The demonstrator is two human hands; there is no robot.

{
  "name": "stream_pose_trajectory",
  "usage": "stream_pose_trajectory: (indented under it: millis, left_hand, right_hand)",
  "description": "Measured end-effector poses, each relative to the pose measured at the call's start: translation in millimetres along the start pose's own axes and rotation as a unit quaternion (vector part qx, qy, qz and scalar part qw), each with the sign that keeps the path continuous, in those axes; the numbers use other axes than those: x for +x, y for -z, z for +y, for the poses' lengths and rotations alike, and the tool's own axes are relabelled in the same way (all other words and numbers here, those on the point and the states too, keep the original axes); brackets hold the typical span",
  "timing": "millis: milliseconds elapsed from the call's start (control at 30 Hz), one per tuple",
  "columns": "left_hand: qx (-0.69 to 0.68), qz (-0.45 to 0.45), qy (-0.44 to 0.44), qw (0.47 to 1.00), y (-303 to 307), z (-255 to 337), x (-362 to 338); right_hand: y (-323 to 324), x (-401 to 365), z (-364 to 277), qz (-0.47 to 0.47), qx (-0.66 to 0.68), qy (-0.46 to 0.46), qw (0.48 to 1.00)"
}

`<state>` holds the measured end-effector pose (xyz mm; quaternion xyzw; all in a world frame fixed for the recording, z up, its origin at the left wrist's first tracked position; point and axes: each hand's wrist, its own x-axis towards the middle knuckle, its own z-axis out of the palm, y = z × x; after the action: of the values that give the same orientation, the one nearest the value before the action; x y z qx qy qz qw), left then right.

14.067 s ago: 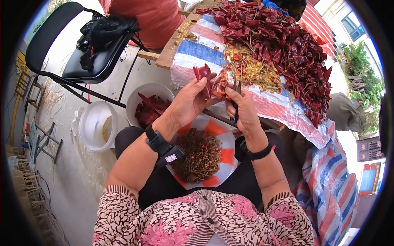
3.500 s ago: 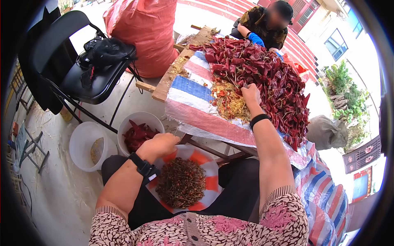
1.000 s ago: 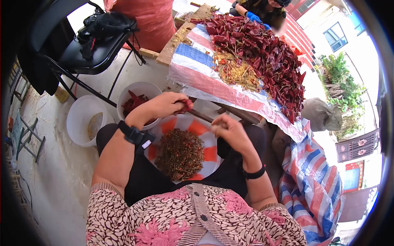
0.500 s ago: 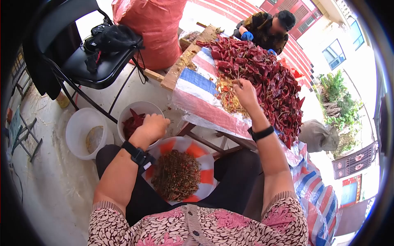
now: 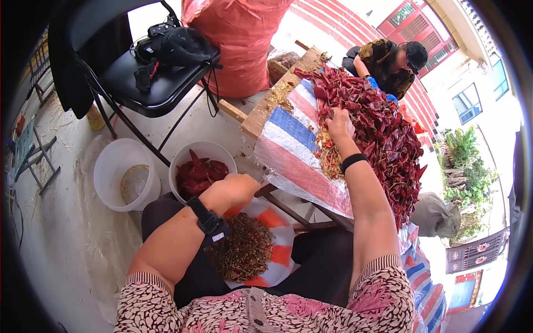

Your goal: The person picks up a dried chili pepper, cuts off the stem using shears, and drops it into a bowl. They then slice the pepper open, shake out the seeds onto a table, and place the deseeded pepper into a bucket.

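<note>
My left hand (image 5: pixel 237 190) is curled over the near edge of a white bucket holding dried red chilies (image 5: pixel 201 173). Its back faces me, and whatever its fingers hold is hidden. At the left edge of the big heap of dried red chilies (image 5: pixel 377 133), my right hand (image 5: pixel 340 126) has its fingers closed; I cannot make out what is in them. Loose yellow seeds and chili scraps (image 5: pixel 330 158) lie just below that hand on the striped sheet (image 5: pixel 300 180). Between my legs, a round orange-and-white container (image 5: pixel 283 236) holds many chili stems (image 5: pixel 242 250).
A second white bucket (image 5: pixel 108 177) with some seeds at its bottom stands at the left. Behind it is a black folding chair (image 5: pixel 119 83) bearing a black bag (image 5: pixel 180 47). A large red sack (image 5: pixel 239 50) stands beyond. Across the heap, a co-worker (image 5: pixel 388 64) wears blue gloves.
My left hand has come out of the chili bucket and moved right, toward the stem container. My right hand has moved up along the heap's edge. The whole view has shifted slightly.
</note>
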<state>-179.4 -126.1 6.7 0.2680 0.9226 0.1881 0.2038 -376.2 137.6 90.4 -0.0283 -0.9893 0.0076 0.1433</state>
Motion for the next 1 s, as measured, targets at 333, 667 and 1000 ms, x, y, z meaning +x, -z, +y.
stream_pose_trajectory:
  millis: [333,667,1000]
  left_hand:
    - [-0.214,0.16,-0.1,0.959,10.0,27.3,10.8]
    - [-0.382,0.118,-0.094,0.912,12.9,36.6,12.3]
    - [-0.517,0.163,-0.1,0.834,21.3,42.0,20.6]
  right_hand:
    - [25.4,-43.7,26.3,0.058,0.135,-0.075,0.986]
    - [-2.4,-36.8,29.1,0.007,0.119,-0.048,0.992]
    - [12.7,-45.5,42.9,0.087,0.204,-0.08,0.972]
